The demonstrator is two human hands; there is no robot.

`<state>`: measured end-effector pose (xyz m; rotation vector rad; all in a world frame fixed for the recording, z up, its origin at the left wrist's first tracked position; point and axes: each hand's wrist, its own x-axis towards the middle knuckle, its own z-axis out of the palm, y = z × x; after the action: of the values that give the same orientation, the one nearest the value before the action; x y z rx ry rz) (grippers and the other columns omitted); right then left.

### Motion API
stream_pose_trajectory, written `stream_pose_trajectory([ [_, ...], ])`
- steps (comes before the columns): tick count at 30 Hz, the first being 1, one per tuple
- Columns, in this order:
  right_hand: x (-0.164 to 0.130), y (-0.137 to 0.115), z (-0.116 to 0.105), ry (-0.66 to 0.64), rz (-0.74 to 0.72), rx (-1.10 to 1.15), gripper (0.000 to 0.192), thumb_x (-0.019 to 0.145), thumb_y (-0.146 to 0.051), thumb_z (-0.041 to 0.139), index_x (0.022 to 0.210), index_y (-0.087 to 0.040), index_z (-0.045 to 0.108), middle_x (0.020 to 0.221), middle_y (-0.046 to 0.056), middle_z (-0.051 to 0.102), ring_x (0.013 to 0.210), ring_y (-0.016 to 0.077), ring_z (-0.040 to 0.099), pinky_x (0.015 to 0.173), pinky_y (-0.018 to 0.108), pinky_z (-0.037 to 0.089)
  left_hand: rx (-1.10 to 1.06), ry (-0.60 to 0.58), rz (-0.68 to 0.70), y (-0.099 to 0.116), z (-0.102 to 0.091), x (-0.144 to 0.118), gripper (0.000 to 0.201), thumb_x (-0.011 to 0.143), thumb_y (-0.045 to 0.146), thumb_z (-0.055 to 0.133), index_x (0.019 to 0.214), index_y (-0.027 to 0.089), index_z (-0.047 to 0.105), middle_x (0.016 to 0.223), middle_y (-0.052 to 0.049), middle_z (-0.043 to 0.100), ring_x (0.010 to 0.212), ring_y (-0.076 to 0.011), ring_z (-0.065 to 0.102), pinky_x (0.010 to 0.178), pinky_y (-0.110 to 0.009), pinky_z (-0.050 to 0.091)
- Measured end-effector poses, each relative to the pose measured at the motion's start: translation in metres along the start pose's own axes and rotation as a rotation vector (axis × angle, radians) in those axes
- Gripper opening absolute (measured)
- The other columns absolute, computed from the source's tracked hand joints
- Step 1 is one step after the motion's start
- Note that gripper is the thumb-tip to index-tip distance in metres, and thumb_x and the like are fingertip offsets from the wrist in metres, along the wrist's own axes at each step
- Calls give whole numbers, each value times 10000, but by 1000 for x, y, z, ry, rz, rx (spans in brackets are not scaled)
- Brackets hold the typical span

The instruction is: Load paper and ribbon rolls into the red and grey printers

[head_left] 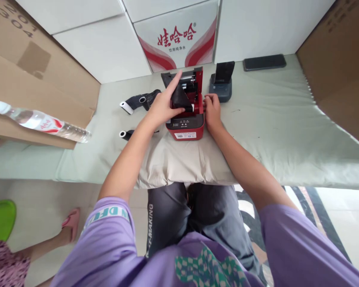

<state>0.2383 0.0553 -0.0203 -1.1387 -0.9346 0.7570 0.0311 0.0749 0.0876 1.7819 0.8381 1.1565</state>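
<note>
A small red label printer (187, 126) sits open on a beige cushion (173, 163), its lid up at the back. My left hand (163, 104) rests over the printer's open bay, fingers on a black ribbon (178, 97) that stretches across it, index finger pointing up. My right hand (212, 111) presses against the printer's right side, thumb at the edge of the bay. Two black ribbon rolls on white cores (137, 103) (125, 134) lie left of the printer.
A dark grey device with an upright black flap (221, 85) stands right of the printer. A black phone (265, 62) lies at the back right. A plastic water bottle (38, 120) lies on cardboard (32, 75) at left. Another person's leg and pink slipper (70, 221) show at lower left.
</note>
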Motion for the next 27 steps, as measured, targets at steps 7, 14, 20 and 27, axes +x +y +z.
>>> stream_pose_trajectory([
  [7,-2,-4,-1,-10,18,-14,675,869,-942,484,1029,-289,539,1081,46,664,968,217,675,945,462,632,4,-106,-98,5,-9,12,595,728,58,800,1278,284,772,929,7,775,1219,-328,753,1182,-497,536],
  [14,1,3,-2,-13,5,-10,676,870,-936,491,1053,-288,543,1091,37,648,988,209,682,928,430,625,142,-255,-83,26,-14,-9,114,737,190,876,836,228,833,803,-36,783,1002,-291,777,1071,-467,592],
  [20,-6,-10,-3,-103,-26,8,674,921,-891,446,1244,-314,579,1332,58,668,1204,223,676,991,425,617,-153,-157,-66,25,-19,-45,247,790,361,889,826,240,677,854,-38,792,1008,-294,803,972,-494,647],
  [27,-13,-41,-4,-252,-120,26,748,951,-826,446,1534,-359,458,1736,41,431,1526,244,531,1197,466,541,2,-267,143,32,-7,-74,329,839,396,874,1076,269,685,1022,-48,831,938,-232,814,921,-416,650],
])
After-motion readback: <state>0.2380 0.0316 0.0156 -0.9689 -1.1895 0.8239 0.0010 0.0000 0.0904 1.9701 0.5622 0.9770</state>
